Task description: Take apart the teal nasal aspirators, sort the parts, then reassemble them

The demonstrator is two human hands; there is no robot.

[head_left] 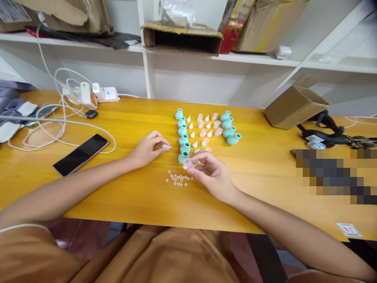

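My left hand (149,148) is closed in a pinch on a small white funnel-shaped piece (166,146), just left of the column of teal bulb-shaped bottles (183,139). Between thumb and fingers, my right hand (215,173) grips a translucent pinkish cup-shaped piece (187,163), in front of the nearest teal bottle. Small clear rings (178,178) lie scattered below it. Right of the bottle column stand white funnel-shaped pieces (192,134) and translucent pinkish pieces (203,132) in rows; my right hand hides some. Several more teal bottles (229,131) form a column farther right.
A black phone (81,155) lies at left, near tangled white cables and chargers (88,95). An open cardboard box (296,104) and black straps (330,131) are at right. Shelves (259,58) with boxes rise behind the wooden table (132,196).
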